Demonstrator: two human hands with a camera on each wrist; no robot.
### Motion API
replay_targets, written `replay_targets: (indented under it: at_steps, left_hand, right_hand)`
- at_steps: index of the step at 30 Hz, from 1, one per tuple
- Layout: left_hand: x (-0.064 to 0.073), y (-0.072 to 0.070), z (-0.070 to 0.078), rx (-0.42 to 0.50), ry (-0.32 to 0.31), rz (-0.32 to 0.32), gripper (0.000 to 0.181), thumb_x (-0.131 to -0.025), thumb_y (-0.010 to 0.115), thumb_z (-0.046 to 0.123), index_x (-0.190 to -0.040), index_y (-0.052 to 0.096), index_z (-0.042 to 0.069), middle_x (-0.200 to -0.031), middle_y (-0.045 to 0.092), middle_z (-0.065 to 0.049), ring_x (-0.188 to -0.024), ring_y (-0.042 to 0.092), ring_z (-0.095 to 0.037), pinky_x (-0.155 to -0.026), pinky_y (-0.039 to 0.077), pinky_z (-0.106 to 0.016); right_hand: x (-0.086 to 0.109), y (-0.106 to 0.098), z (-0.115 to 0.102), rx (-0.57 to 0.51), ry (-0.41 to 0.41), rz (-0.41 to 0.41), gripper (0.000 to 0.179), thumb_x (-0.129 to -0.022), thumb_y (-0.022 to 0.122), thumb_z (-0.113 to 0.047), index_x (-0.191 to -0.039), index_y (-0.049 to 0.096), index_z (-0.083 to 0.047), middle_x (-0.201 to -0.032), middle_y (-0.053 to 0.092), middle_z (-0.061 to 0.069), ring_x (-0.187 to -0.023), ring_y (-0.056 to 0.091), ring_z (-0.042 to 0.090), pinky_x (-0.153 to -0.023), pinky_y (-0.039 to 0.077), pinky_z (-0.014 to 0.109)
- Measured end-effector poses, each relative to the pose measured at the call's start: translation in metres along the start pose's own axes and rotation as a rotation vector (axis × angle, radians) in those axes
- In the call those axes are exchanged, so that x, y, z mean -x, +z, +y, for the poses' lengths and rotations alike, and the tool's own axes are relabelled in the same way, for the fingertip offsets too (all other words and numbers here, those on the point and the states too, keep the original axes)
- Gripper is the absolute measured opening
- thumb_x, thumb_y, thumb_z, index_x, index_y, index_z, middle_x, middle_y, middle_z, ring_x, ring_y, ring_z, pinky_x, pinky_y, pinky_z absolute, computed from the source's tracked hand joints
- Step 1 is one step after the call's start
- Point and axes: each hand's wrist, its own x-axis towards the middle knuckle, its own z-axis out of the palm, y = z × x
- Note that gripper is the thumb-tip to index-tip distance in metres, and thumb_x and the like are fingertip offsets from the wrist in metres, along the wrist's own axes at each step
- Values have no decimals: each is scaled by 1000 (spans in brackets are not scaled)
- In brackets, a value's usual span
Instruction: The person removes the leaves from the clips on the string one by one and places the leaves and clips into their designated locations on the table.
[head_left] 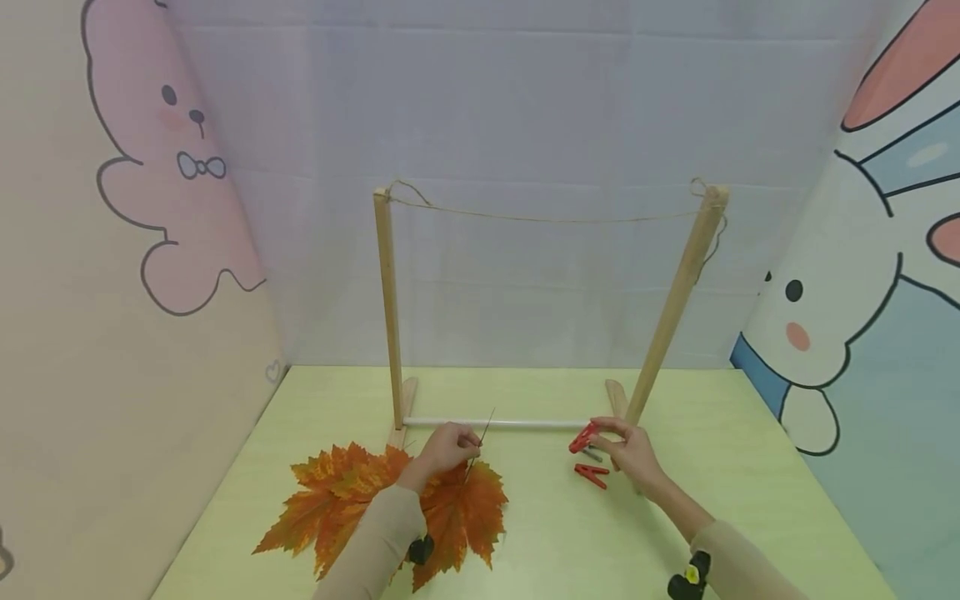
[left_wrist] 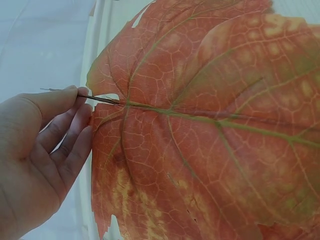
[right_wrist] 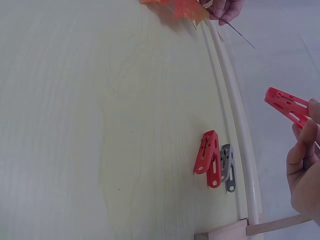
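Note:
My left hand [head_left: 447, 447] pinches the thin dark stem [left_wrist: 102, 99] of an orange-red maple leaf [left_wrist: 165, 145] between thumb and fingertips. The leaf hangs below the hand toward the table's near side, and more orange leaves [head_left: 337, 483] lie to its left. With thumb and fingers, my right hand [head_left: 630, 454] holds a red clothespin [right_wrist: 287, 103] by its handle end, raised over the table. Beneath it on the table lie a second red clothespin [right_wrist: 207, 159] and a grey clothespin [right_wrist: 227, 167], side by side.
Behind the hands stands a wooden frame, with a left post [head_left: 388, 308], a leaning right post [head_left: 678, 304] and a white rod [head_left: 510, 424] low between them. A thin string [head_left: 547, 220] sags between the post tops. The pale table [head_left: 555, 542] backs onto a white cloth [head_left: 517, 125].

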Motion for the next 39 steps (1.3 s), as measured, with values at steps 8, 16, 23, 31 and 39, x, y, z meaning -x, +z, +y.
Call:
replay_targets:
  at_steps: [8, 16, 23, 31, 39]
  left_hand:
    - [2, 5, -5, 49, 26, 45, 13, -83, 62, 4, -91, 67, -5, -83, 66, -11, -79, 62, -25, -66, 51, -32]
    - [-1, 16, -19, 88, 46, 81, 13, -83, 63, 4, -93, 67, -4, -84, 67, -11, -78, 63, -22, -67, 51, -29]
    - [1, 20, -20, 114, 37, 100, 14, -82, 63, 2, -93, 66, -6, -83, 67, -11, -76, 63, -22, -68, 52, -31]
    - [0, 21, -20, 128, 53, 109, 14, -82, 62, 0, -94, 65, -8, -84, 67, -12, -76, 63, -23, -67, 52, -30]
    - [0, 20, -16, 124, 28, 96, 14, -83, 61, 0, -95, 65, -7, -84, 67, -12, -76, 63, -22, -67, 52, -30]
  right_hand:
    - [3, 3, 12, 11, 17, 17, 34, -83, 64, -7, -111, 57, 10, -102, 60, 23, -38, 33, 3, -39, 33, 19]
    - [7, 6, 16, -3, 46, 9, 36, -83, 65, -8, -113, 55, 11, -99, 62, 18, -38, 35, 4, -38, 34, 21]
    - [11, 10, 26, 21, 44, -19, 37, -84, 63, -6, -115, 55, 12, -97, 61, 16, -38, 37, 3, -38, 34, 20]
    - [17, 15, 39, -5, 67, -25, 38, -84, 63, -8, -116, 55, 9, -101, 60, 19, -37, 34, 3, -38, 32, 19]
    - [20, 22, 47, -31, 90, -42, 40, -80, 67, -6, -114, 56, 10, -106, 60, 24, -38, 31, 3, -39, 29, 17]
